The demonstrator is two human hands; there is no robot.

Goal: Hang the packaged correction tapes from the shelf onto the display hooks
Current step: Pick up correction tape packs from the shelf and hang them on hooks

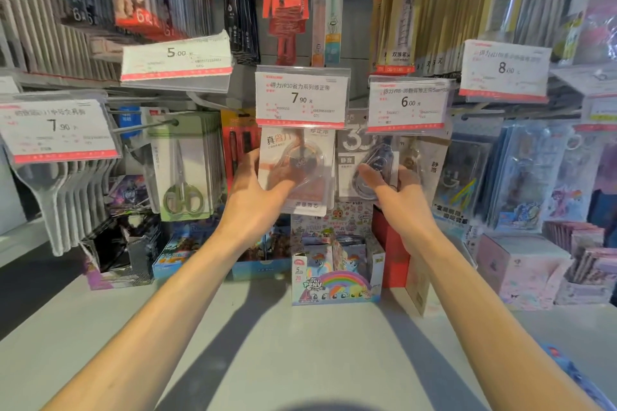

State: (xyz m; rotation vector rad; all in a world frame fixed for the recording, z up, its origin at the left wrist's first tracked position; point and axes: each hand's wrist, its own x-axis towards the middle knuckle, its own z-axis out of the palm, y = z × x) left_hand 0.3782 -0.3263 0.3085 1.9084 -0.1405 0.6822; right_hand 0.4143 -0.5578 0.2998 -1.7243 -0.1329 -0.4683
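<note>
A white-carded correction tape pack with a clear blister (295,170) is gripped by the left hand (253,197) under the 7.90 price tag (302,98); a grey-carded pack (370,163) is pinched by the right hand (400,197). Hanging seems under way (hooks hidden); each card's hole must be threaded next.

Shelf (233,327) bare in front (boxes (334,277) crowd behind); price tags (300,97) overhang hooks.

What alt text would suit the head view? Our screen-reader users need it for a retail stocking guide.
A person's left hand grips a white-carded correction tape pack under a 7.90 price tag, while the right hand holds a grey-carded correction tape pack under a 6.00 price tag. Packaged scissors hang at left.
</note>
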